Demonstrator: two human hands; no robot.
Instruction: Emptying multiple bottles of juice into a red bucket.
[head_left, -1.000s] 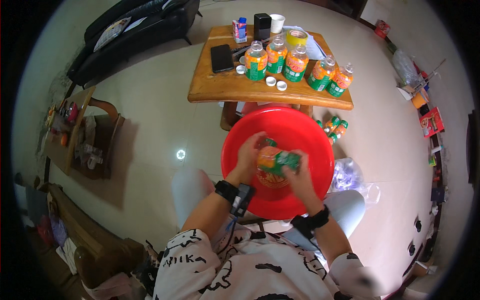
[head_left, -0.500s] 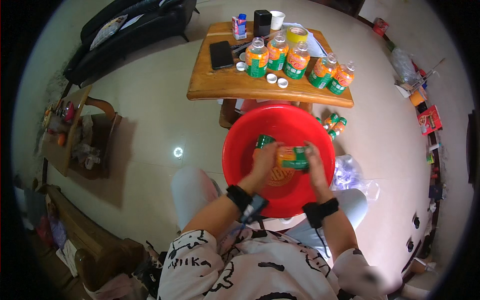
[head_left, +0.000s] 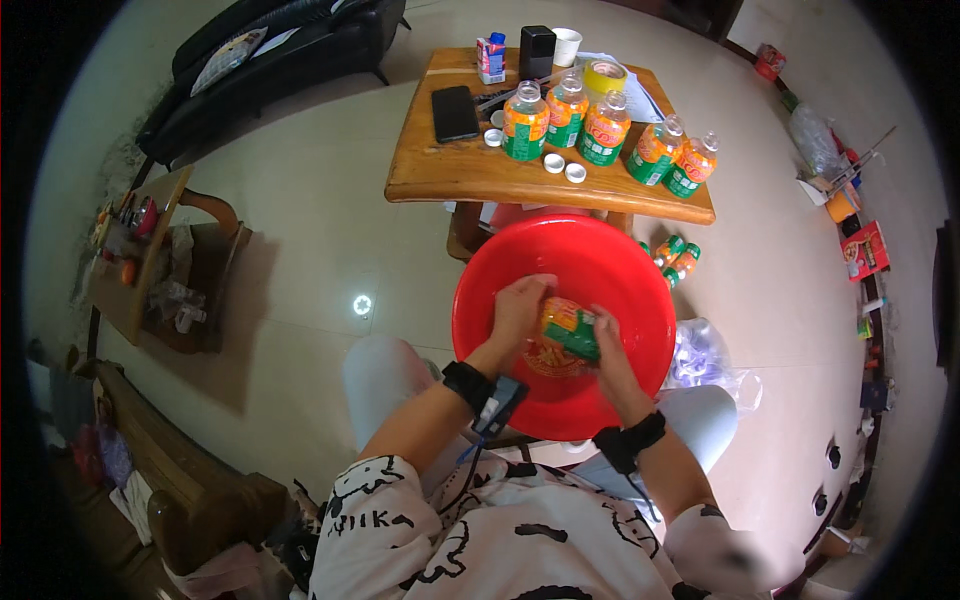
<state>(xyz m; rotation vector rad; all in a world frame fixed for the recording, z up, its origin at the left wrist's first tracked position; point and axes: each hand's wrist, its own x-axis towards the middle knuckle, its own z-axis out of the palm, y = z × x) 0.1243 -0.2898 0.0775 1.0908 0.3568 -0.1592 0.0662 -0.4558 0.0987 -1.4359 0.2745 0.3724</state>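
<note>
A red plastic basin (head_left: pixel 472 285) sits between my knees. Inside it I see an orange-and-green labelled bottle (head_left: pixel 568 326), lying tilted with its green end to the right. My right hand (head_left: pixel 615 355) is closed on that green end. My left hand (head_left: pixel 520 312) is beside the bottle's left end, fingers curled; what they grip is hidden. Beyond the basin, several similar bottles (head_left: pixel 525 132) stand uncapped along a wooden table (head_left: pixel 420 180), with white caps (head_left: pixel 554 163) among them. More such bottles (head_left: pixel 683 262) lie on the floor at the basin's right.
The table also bears a phone (head_left: pixel 456 113), carton (head_left: pixel 492 57), black box (head_left: pixel 536 52), cup (head_left: pixel 566 45) and tape roll (head_left: pixel 606 78). A plastic bag (head_left: pixel 700 350) is right of the basin. A black sofa (head_left: pixel 250 90) and small wooden table (head_left: pixel 135 290) stand to the left.
Both hands shift about inside the basin, turning the bottle, whose left end now angles upward. A second green bottle part, visible earlier behind my left hand, is now hidden.
</note>
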